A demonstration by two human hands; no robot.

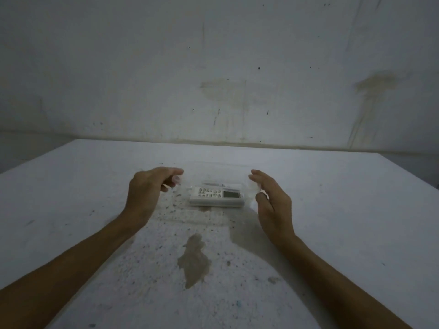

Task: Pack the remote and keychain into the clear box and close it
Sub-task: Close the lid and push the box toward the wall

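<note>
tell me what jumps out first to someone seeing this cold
A white remote lies flat inside a barely visible clear box at the table's middle. The left hand and right hand flank the box, fingers at its two ends. Nearer the camera, a brown stain marks the white table.

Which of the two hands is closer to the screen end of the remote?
The right hand. The remote lies crosswise in the clear box with its screen toward that hand; the left hand is by the button end.
</note>
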